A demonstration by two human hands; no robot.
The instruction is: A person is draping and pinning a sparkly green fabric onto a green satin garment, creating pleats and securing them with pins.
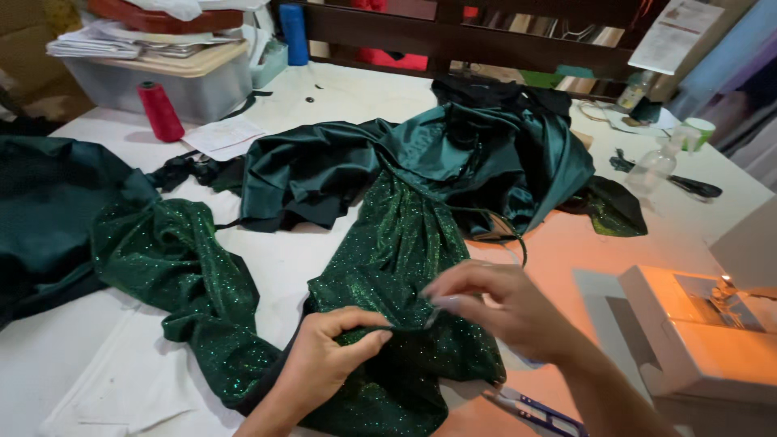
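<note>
Hand work on the glittery green fabric [388, 267] is under way, apparently early to mid stage. The fabric is spread over the white table [275, 267], running from the near edge up to a heap of dark green satin [453, 162] at the middle. The left hand [332, 356] is closed in a pinch on a fold of the glittery fabric near the bottom edge of the view. The right hand [494, 303] is partly closed, its fingertips brought together just beside the left thumb on the same fold; something thin may be held between them, but that cannot be told. The fold is gathered and held; no finished seam can be made out on it. Most of the length lies loose and crumpled, so most is judged still to be worked. Blue-handled snips [538, 413] lie just beside the right wrist, untouched. A white sewing machine [696, 332] sits at the right, nothing fed into it. A red thread cone [160, 112] stands well apart at the far left.
</note>
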